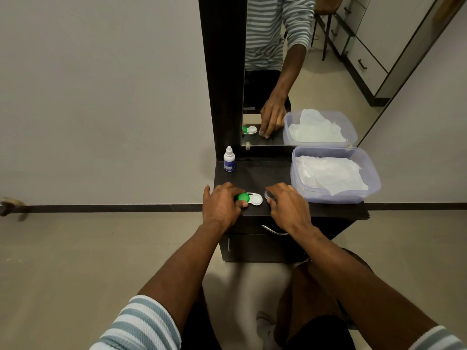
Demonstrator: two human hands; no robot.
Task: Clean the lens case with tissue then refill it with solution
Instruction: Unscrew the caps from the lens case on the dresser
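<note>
A white lens case [254, 199] lies on the dark dresser top [262, 173], near its front edge. Its left well carries a green cap [243, 197]; the right well is uncovered. My left hand [222, 204] grips the case at the green cap, thumb beneath it. My right hand [288, 207] sits just right of the case and pinches a small clear cap [268, 194] at the fingertips. A small white solution bottle [229, 159] with a blue label stands upright at the back left corner. White tissues [328, 174] fill a clear plastic box [333, 197] on the right.
A mirror [328, 72] rises behind the dresser top and reflects the case, one hand and the tissue box. A drawer with a metal handle [274, 231] is below the front edge. Grey wall at left, beige floor all round.
</note>
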